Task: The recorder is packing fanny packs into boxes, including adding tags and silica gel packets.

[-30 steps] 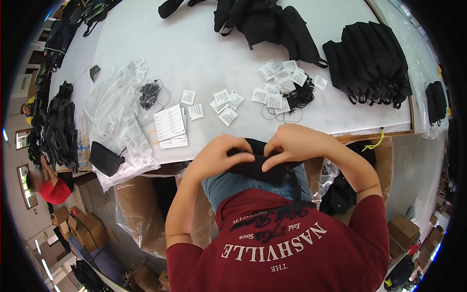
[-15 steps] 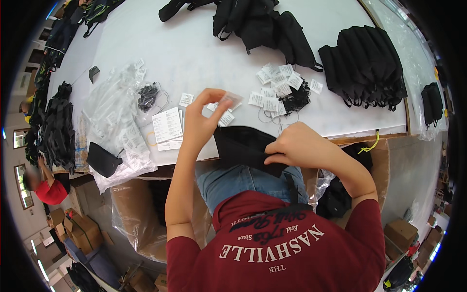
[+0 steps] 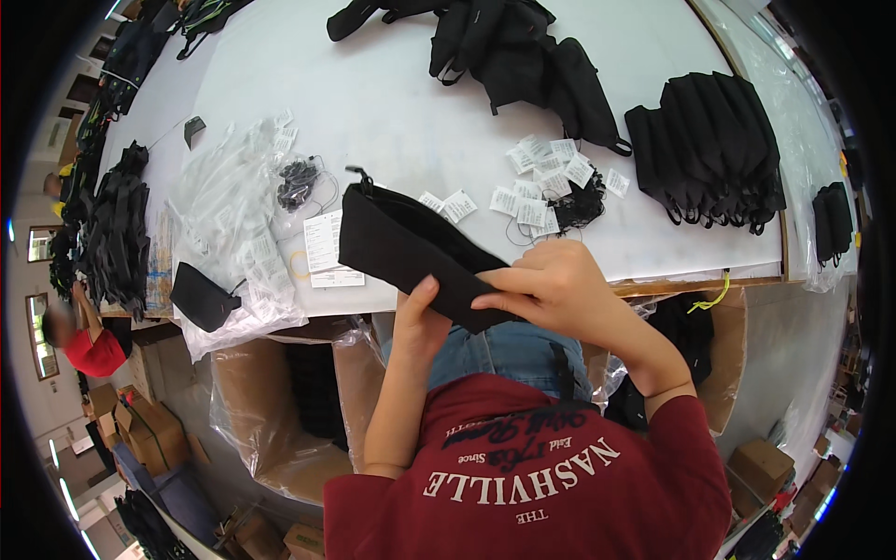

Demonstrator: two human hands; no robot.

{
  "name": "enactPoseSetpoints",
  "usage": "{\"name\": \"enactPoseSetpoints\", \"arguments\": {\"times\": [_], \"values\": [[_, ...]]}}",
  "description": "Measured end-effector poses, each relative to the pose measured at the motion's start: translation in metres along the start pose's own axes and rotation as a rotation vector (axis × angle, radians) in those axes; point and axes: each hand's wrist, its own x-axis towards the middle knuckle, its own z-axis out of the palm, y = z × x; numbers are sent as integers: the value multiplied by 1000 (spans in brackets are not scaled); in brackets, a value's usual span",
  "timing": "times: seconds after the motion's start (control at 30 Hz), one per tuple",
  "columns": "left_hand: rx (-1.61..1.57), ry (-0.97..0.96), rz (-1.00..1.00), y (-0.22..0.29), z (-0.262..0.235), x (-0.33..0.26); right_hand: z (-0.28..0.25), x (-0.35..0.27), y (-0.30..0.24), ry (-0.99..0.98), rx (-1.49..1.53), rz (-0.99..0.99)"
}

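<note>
A black fabric pouch (image 3: 397,233) is held slantwise over the table's near edge, its zipped mouth partly open along the top. My left hand (image 3: 420,322) grips its lower side, thumb on the front and the other fingers mostly hidden behind. At the right end my right hand (image 3: 551,287) pinches the pouch by the edge of its mouth. What lies inside the pouch cannot be seen. White printed tags (image 3: 457,205) lie just beyond it, and printed sheets (image 3: 324,245) are partly covered by its left end.
Clear plastic bags (image 3: 224,210) and another black pouch (image 3: 203,297) lie on the left. More white tags (image 3: 532,210) rest by tangled black cords (image 3: 583,207). A row of black pouches (image 3: 705,149) is at right, loose ones (image 3: 523,65) farther back. Plastic-lined cartons (image 3: 266,411) stand below.
My left hand has come down from above the table to grip the pouch; the small translucent packet it held is out of sight. The pouch has been raised and swung leftward, still in my right hand.
</note>
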Motion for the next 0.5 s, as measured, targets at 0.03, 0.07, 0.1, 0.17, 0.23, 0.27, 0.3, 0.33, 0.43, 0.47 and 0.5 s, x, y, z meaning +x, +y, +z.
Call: {"name": "enactPoseSetpoints", "arguments": {"times": [0.03, 0.07, 0.1, 0.17, 0.23, 0.27, 0.3, 0.33, 0.43, 0.47, 0.5], "values": [[-2, 2, -1, 0, 4, 0, 5, -3, -1, -2, 1, 1], [37, 83, 34, 5, 13, 2, 11, -5, -1, 82, 174, 118], [74, 166, 71, 9, 20, 3, 15, -6, -2, 164, 348, 234], [52, 172, 96, 9, 28, 4, 17, -9, -4, 256, 545, 359], [29, 217, 168, 7, 31, 4, 18, -16, -2, 364, 628, 659], [31, 216, 158, 6, 32, 5, 22, -17, -6, 367, 698, 664], [46, 221, 156, 7, 31, 6, 30, -21, -6, 373, 696, 672], [61, 226, 154, 7, 31, 6, 40, -27, -4, 337, 668, 605], [78, 217, 165, 9, 28, 5, 39, -34, 8, 243, 608, 563], [76, 220, 168, 9, 29, 5, 32, -33, 14, 212, 600, 467], [117, 242, 200, 8, 31, 5, 27, -31, 15, 181, 592, 370]]}}
